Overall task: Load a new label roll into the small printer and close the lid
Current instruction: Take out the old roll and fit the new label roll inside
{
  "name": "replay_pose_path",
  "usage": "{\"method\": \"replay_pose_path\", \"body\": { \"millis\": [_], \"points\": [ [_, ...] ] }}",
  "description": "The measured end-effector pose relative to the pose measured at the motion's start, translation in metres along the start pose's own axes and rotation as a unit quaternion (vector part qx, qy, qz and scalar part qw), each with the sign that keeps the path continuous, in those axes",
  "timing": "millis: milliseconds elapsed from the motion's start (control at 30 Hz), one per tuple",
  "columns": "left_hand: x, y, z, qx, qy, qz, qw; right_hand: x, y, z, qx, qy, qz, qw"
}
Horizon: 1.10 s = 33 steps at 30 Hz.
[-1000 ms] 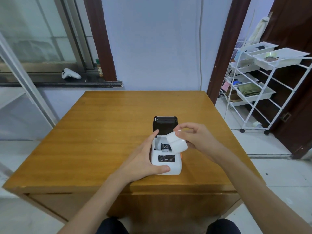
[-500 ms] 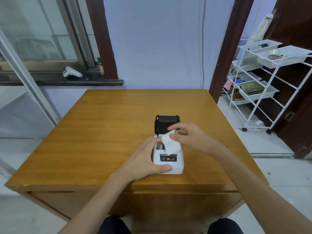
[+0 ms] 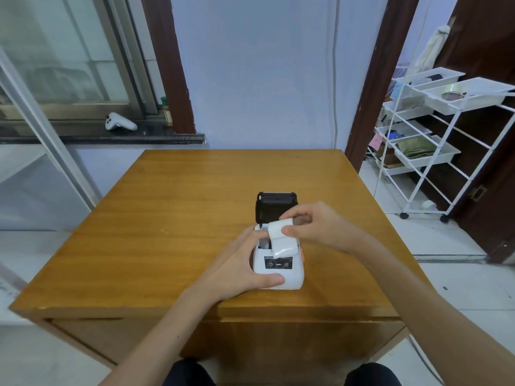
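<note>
A small white printer [image 3: 287, 274] stands near the front edge of the wooden table [image 3: 195, 207]. Its black lid [image 3: 276, 206] is raised upright at the back. My left hand [image 3: 237, 267] grips the printer's left side, thumb across its front. My right hand [image 3: 317, 227] pinches a white label roll [image 3: 278, 235] over the open paper bay. A loose strip of labels hangs from the roll down over the printer's front panel. The inside of the bay is mostly hidden by the roll.
A white wire shelf cart [image 3: 434, 140] with trays stands on the floor to the right of the table. A white game controller [image 3: 119, 123] lies on the window ledge at the back left. The table's front edge is close to my body.
My right hand has lowered the label roll from above the printer's right side to the open bay. The strip now drapes over the front. My left hand stays on the printer.
</note>
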State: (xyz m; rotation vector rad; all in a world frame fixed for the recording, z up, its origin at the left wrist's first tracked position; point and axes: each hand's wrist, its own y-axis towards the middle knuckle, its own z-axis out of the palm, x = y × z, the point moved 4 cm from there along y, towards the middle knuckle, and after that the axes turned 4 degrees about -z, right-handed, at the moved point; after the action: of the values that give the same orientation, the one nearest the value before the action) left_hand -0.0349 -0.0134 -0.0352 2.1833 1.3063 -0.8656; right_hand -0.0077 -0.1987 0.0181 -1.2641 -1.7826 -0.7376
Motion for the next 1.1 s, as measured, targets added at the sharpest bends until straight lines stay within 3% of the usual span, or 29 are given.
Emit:
{"method": "replay_pose_path", "body": {
  "millis": [267,567,733,1100],
  "points": [
    [0.002,0.001,0.001,0.004,0.016,0.003,1.000,-0.014,-0.008,0.001,-0.045,0.104,0.008,0.994],
    [0.002,0.003,0.000,-0.008,0.011,0.007,1.000,-0.012,-0.008,0.000,0.007,0.076,-0.018,0.997],
    [0.002,0.002,0.000,-0.013,-0.002,-0.002,1.000,-0.009,-0.002,0.004,-0.004,0.043,-0.021,0.999],
    [-0.003,-0.003,-0.004,-0.004,-0.026,-0.033,0.999,-0.017,-0.001,0.017,0.046,0.035,0.016,0.998]
  ]
}}
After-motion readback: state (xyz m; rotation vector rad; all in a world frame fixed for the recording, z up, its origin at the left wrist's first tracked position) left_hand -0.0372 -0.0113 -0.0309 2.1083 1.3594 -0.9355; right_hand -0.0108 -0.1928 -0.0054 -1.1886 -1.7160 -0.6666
